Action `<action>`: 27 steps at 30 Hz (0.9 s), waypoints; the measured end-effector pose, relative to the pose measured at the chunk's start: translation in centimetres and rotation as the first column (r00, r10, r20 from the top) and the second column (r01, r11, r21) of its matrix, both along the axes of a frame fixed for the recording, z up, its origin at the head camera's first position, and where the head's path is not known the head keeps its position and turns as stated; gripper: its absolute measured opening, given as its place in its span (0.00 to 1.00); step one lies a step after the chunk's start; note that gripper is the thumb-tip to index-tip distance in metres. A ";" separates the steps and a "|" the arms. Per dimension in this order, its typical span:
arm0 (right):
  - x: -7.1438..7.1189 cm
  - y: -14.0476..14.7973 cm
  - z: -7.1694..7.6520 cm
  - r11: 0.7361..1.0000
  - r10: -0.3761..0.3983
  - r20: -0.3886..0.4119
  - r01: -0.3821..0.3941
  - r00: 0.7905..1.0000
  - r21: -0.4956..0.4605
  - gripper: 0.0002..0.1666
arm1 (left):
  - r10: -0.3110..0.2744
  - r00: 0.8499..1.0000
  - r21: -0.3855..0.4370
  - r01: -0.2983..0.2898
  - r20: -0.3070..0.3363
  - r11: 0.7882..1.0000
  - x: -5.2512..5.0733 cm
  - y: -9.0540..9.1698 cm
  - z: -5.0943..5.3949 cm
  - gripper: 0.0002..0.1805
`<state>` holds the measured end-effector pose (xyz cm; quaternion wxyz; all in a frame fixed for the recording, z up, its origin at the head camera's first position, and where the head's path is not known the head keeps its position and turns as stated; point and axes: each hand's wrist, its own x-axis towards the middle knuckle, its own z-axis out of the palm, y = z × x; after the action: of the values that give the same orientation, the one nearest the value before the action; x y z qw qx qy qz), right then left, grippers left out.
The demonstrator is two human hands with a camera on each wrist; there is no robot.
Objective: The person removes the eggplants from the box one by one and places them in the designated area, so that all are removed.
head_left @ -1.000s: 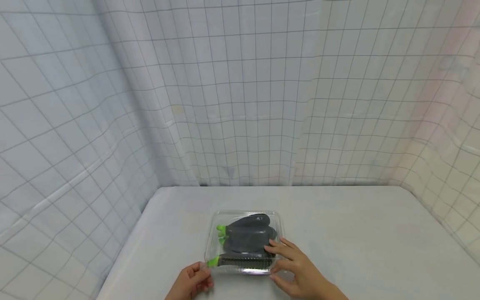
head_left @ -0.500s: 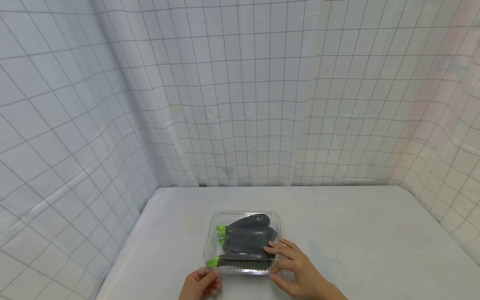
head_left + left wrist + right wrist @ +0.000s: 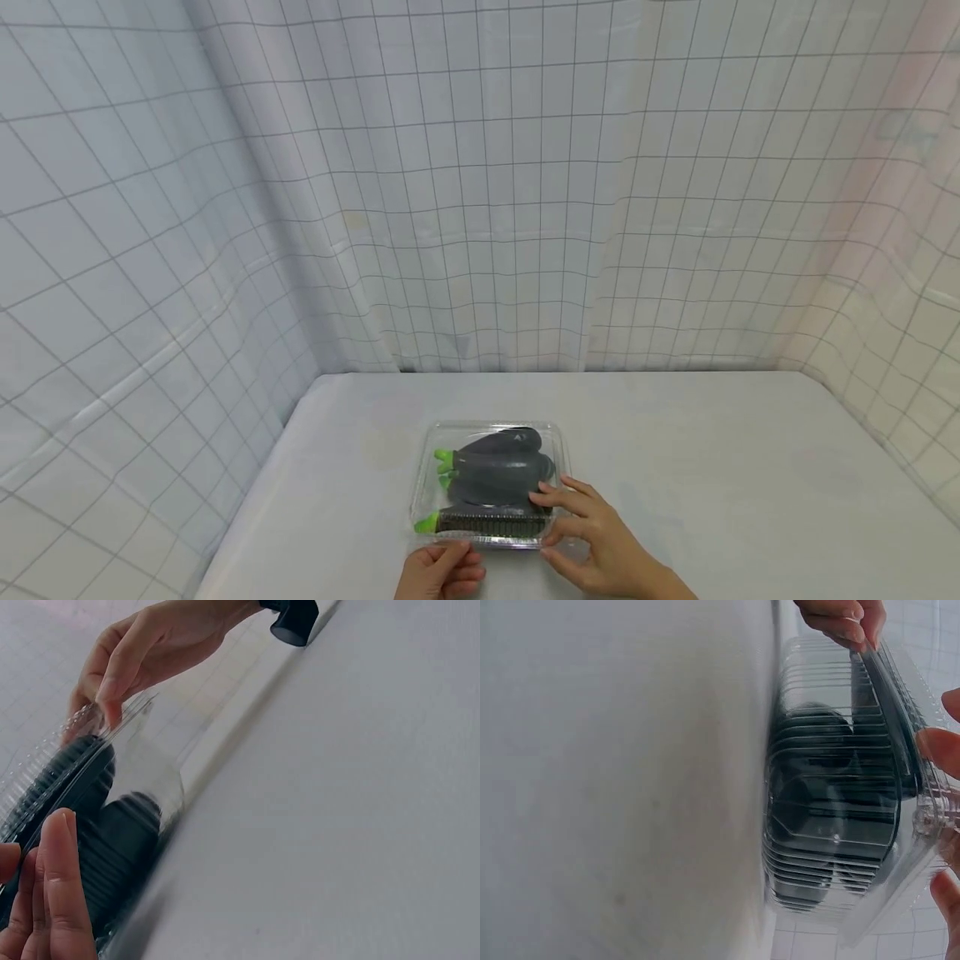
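Observation:
A clear plastic clamshell box [image 3: 427,496] sits on the table with several dark eggplants [image 3: 501,475] with green stems inside it, seen through its lid. At the middle-left of the box's front edge, my left hand [image 3: 440,572] pinches the rim between thumb and fingers. My right hand [image 3: 600,546] pinches the front right corner with thumb and index finger, while other fingers rest on the lid. In the right wrist view, the lid edge and the ribbed base [image 3: 832,840] meet close together near the right fingertips.
A white cloth covers the table [image 3: 712,467]. Behind it and on both sides hang white curtains [image 3: 517,208] with a dark grid. A black wrist device [image 3: 294,621] is on the right wrist in the left wrist view.
My left hand has slid rightward along the box's front rim, from the left corner toward the middle. The right hand and the box have stayed nearly in place.

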<state>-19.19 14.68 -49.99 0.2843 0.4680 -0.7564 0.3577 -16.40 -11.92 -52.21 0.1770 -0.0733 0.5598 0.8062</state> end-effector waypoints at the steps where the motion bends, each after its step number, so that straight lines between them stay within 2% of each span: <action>1: 0.0 0.0 0.1 1.000 -0.002 0.007 0.002 1.000 0.002 0.16 | -0.006 1.000 0.005 0.006 0.000 1.000 0.0 0.3 0.0 0.14; 7: 0.1 0.1 0.7 0.999 -0.030 0.022 0.029 0.999 0.033 0.17 | -0.054 0.999 0.041 0.054 -0.002 0.998 -0.1 2.1 0.1 0.17; 13: 0.2 0.2 1.0 0.995 -0.049 0.004 0.049 0.999 0.091 0.17 | -0.067 0.998 0.053 0.067 0.003 0.996 0.0 3.0 0.4 0.17; 18: 0.2 1.0 1.5 0.986 -0.017 0.016 0.014 1.000 0.165 0.18 | -0.088 0.994 -0.004 0.088 -0.065 0.996 0.1 3.1 0.2 0.17; 22: 0.4 1.7 2.0 0.977 0.005 0.083 -0.023 0.997 0.213 0.19 | -0.108 0.987 -0.035 0.104 -0.120 0.994 -0.1 3.1 0.0 0.18; 27: 0.7 2.4 2.3 0.963 0.000 0.155 -0.042 0.988 0.268 0.19 | -0.117 0.984 0.007 0.119 -0.131 0.993 -0.1 3.0 -0.2 0.18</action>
<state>-18.53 17.08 -47.64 0.1547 0.4814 -0.8128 0.2892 -16.48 -8.90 -52.40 0.1880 0.0141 0.5675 0.8015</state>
